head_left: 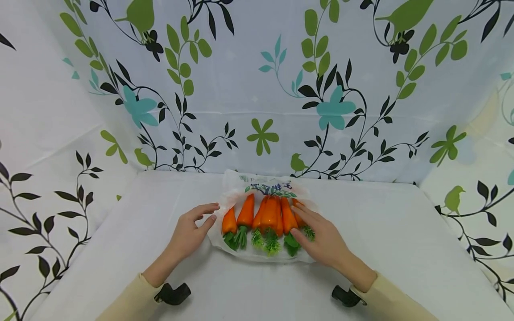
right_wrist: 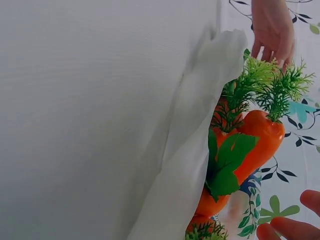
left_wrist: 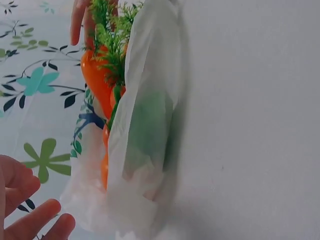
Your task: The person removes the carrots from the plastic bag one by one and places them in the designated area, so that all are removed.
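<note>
Several orange carrots [head_left: 270, 216] with green tops lie side by side on a white plastic bag [head_left: 233, 183] with blue and green print. My left hand [head_left: 188, 234] is at the bag's left edge, fingers apart and loosely bent, holding nothing. Over the right end of the row, my right hand [head_left: 327, 238] has its fingers extended at the rightmost carrot, partly covering it; whether they touch it I cannot tell. The left wrist view has the bag's near edge [left_wrist: 150, 100] raised beside the carrots. Leafy green tops [right_wrist: 230, 165] show over that edge in the right wrist view.
The bag lies on a white table [head_left: 257, 290] near its back edge. Behind and at both sides hangs a white cloth [head_left: 257, 89] printed with leaves, birds and flowers. Black wrist devices [head_left: 173, 294] sit by both sleeves.
</note>
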Demonstrator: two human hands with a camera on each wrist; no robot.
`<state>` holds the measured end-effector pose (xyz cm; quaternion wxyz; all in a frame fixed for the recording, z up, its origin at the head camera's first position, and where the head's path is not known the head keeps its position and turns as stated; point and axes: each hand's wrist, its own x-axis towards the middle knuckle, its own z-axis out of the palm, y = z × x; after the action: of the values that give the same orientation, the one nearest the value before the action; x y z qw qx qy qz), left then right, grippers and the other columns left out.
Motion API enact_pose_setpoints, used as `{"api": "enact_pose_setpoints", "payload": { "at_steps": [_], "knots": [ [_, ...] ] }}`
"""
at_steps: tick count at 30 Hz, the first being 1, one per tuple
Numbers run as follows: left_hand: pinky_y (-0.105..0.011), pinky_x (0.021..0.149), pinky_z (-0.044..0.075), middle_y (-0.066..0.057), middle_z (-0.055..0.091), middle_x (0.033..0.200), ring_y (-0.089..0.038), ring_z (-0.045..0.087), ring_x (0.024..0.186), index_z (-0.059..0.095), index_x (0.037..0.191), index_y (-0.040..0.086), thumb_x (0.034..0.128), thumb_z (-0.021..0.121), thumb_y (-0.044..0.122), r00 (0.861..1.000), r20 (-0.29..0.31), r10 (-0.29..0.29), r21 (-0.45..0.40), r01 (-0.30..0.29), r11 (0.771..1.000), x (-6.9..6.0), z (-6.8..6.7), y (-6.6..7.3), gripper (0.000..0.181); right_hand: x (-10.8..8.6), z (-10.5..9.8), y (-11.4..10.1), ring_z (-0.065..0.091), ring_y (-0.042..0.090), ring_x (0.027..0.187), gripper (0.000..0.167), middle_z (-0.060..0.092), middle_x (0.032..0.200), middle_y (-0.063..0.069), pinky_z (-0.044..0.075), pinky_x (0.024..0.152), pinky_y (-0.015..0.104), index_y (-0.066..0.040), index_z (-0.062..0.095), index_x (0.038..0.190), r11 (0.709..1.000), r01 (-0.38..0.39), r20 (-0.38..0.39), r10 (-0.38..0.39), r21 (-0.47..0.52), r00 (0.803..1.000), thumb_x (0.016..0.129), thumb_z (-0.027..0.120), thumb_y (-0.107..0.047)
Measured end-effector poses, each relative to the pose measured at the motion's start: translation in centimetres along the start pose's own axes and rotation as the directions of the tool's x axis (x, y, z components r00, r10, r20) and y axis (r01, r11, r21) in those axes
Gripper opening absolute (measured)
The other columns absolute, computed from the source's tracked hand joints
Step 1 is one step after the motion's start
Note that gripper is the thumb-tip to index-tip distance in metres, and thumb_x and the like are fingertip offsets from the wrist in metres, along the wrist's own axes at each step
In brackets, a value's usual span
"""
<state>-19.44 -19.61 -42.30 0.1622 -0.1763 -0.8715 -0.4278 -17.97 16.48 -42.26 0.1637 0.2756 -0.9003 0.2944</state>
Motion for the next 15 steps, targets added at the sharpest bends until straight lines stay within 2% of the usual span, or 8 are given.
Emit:
{"api": "enact_pose_setpoints", "payload": {
  "at_steps": [4, 8, 11, 15],
  "knots": [
    [-0.05, 0.092, 0.051, -0.005, 0.064, 0.127, -0.026, 0.06, 0.112, 0.067, 0.125, 0.01, 0.0993, 0.062, 0.013, 0.993, 0.004, -0.118, -0.069, 0.118, 0.991, 0.4, 0.0, -0.9, 0.026, 0.8, 0.4, 0.0, 0.049, 0.034, 0.132, 0.055, 0.05, 0.148, 0.009, 0.042, 0.103, 0.056, -0.013, 0.052, 0.146, 1.0, -0.007, 0.001, 0.006, 0.026, 1.0, 0.096, 0.064, -0.033],
    [-0.047, 0.094, 0.049, -0.004, 0.061, 0.13, -0.026, 0.058, 0.115, 0.067, 0.126, 0.014, 0.1002, 0.061, 0.016, 0.973, 0.032, -0.23, -0.1, 0.232, 0.968, 0.9, 0.1, -1.5, 0.027, 1.5, 0.9, -0.1, 0.05, 0.033, 0.131, 0.053, 0.054, 0.144, 0.009, 0.042, 0.104, 0.055, -0.013, 0.055, 0.143, 0.999, -0.009, -0.01, 0.009, 0.052, 1.0, 0.094, 0.067, -0.03],
    [-0.05, 0.096, 0.047, -0.006, 0.057, 0.135, -0.029, 0.056, 0.118, 0.065, 0.128, 0.015, 0.1007, 0.06, 0.019, 0.958, 0.062, -0.279, -0.093, 0.284, 0.954, 1.1, 0.2, -1.8, 0.029, 1.9, 1.2, -0.3, 0.051, 0.034, 0.131, 0.051, 0.056, 0.142, 0.009, 0.042, 0.103, 0.056, -0.012, 0.057, 0.141, 0.997, -0.014, -0.015, 0.015, 0.071, 1.0, 0.093, 0.068, -0.028],
    [-0.05, 0.096, 0.048, -0.008, 0.052, 0.14, -0.031, 0.053, 0.121, 0.062, 0.132, 0.016, 0.1011, 0.059, 0.023, 0.932, 0.115, -0.343, -0.097, 0.355, 0.93, 1.4, 0.4, -2.5, 0.032, 2.6, 1.6, -0.6, 0.049, 0.036, 0.131, 0.05, 0.056, 0.141, 0.01, 0.041, 0.104, 0.058, -0.012, 0.059, 0.139, 0.995, -0.04, 0.002, 0.04, 0.093, 0.999, 0.093, 0.068, -0.029]
  ]
}}
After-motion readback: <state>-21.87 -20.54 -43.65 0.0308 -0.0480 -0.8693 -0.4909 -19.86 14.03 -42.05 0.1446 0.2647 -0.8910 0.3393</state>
